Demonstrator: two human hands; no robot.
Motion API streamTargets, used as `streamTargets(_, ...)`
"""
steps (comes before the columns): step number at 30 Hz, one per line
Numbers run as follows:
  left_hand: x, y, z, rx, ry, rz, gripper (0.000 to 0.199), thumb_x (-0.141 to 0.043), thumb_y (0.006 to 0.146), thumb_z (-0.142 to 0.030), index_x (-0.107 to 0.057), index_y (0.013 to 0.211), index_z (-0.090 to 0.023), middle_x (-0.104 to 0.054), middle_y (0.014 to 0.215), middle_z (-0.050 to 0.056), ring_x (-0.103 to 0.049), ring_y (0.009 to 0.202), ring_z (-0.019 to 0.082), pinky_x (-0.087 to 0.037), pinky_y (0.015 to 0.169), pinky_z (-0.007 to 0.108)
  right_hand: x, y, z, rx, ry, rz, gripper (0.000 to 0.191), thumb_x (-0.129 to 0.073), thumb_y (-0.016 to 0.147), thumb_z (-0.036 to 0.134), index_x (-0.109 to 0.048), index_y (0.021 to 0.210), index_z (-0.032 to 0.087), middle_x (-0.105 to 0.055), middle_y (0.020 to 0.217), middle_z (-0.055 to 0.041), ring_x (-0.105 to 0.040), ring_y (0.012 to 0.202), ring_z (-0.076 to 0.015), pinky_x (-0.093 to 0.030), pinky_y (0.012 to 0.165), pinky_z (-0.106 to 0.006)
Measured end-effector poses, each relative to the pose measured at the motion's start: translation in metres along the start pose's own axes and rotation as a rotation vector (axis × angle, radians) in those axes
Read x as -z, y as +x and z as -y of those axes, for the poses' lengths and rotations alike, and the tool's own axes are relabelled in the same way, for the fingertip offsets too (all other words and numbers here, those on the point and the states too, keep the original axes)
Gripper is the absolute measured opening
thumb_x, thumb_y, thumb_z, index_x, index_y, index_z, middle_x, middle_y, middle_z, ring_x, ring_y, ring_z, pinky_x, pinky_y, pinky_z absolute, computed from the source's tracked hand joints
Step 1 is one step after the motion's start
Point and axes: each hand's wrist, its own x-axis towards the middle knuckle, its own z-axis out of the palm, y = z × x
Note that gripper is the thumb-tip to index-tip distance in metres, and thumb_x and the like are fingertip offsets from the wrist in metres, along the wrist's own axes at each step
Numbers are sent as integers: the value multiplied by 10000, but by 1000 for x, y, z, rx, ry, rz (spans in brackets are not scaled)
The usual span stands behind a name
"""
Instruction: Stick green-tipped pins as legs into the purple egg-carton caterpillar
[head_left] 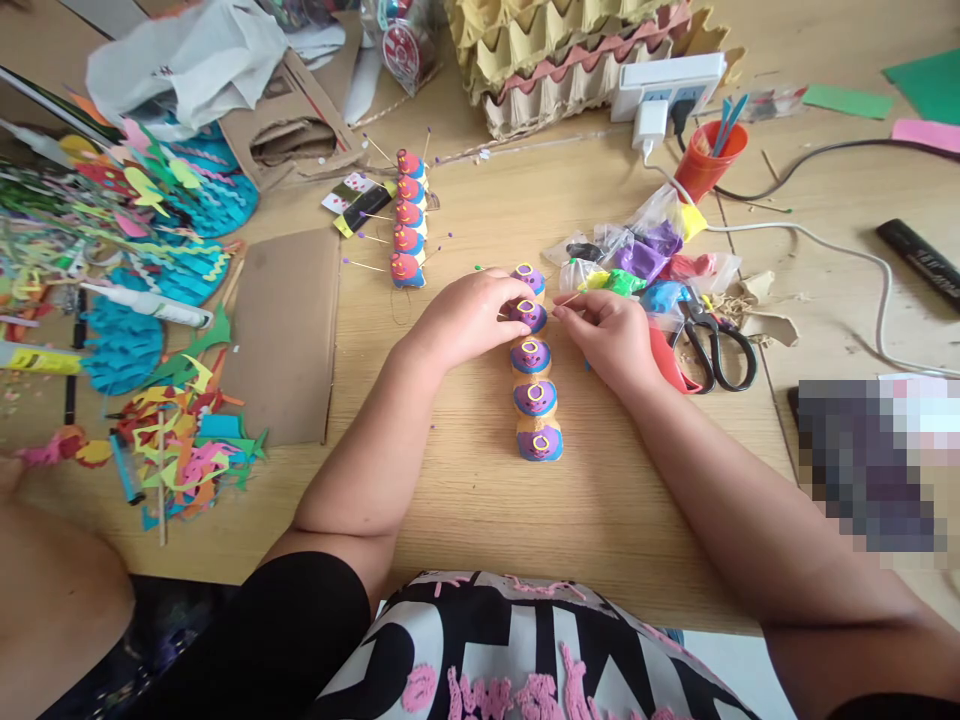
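A strip of egg-carton cups, painted purple and blue with yellow rings on top, lies lengthwise in front of me on the table. My left hand is closed around the side of its second cup from the far end. From the right, my right hand pinches a thin stick with a green tip, close beside that same cup. Another small green tip shows just left of the far cup; its stick is mostly hidden. Farther back on the left stands a similar red and blue strip with several pins stuck in its sides.
Bags of coloured clay, black-handled scissors and an orange cup sit on the right. Egg trays and a power strip stand at the back. Cardboard and paper scraps lie left, near another person's arm.
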Motion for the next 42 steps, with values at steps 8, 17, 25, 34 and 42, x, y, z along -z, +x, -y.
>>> streamTargets(8,0,0,1,-9,4,-3,319,-742,868,-226,-795,1183,-227,-760,1162,58,-729,979,209,-594,917,339,1,-1,2,10,-8,10,115,-736,890,255,-800,876,159,-795,869,-61,-552,648,-125,-410,602,-275)
streamTargets(17,-1,1,2,-12,10,-2,304,-738,869,-231,-796,1167,-230,-759,1173,60,-729,988,215,-592,933,350,-2,1,-3,13,1,-3,123,-722,876,259,-774,796,180,-776,798,-48,-510,624,-126,-379,578,-281)
streamTargets(25,-1,1,2,-17,10,-5,300,-736,865,-230,-796,1159,-233,-756,1158,54,-725,984,212,-590,924,343,-1,1,-1,-1,5,10,141,-719,883,264,-759,783,173,-729,728,-26,-488,618,-123,-380,594,-287)
streamTargets(34,-1,1,2,-26,5,-10,289,-743,867,-222,-790,1152,-234,-761,1160,52,-724,961,199,-593,911,331,-2,2,-3,-8,-12,12,150,-733,897,278,-757,777,191,-690,681,-14,-498,618,-133,-398,595,-291)
streamTargets(42,-2,1,2,-12,-2,-11,279,-752,870,-212,-794,1145,-226,-759,1164,52,-729,943,198,-590,905,333,-3,3,-3,-6,-9,14,140,-743,899,259,-773,779,193,-744,731,-33,-524,627,-140,-395,584,-291)
